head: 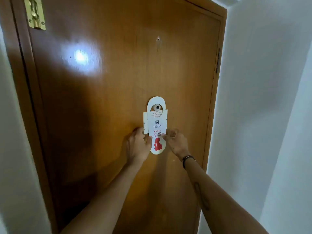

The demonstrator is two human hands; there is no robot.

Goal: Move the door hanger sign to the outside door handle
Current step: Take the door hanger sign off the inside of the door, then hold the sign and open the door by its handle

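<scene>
A white door hanger sign [157, 127] with red "Please do not disturb" lettering and a red figure hangs by its round hole on a small peg [157, 107] in the middle of a brown wooden door [104, 98]. A second white card lies behind it. My left hand [139, 146] pinches the sign's lower left edge. My right hand [176, 142] pinches its lower right edge with thumb and fingertips. No door handle is in view.
A brass bolt latch [34, 13] sits at the door's top left. A hinge [218, 60] is on the door's right edge. White walls [263, 98] stand close on both sides, forming a narrow space.
</scene>
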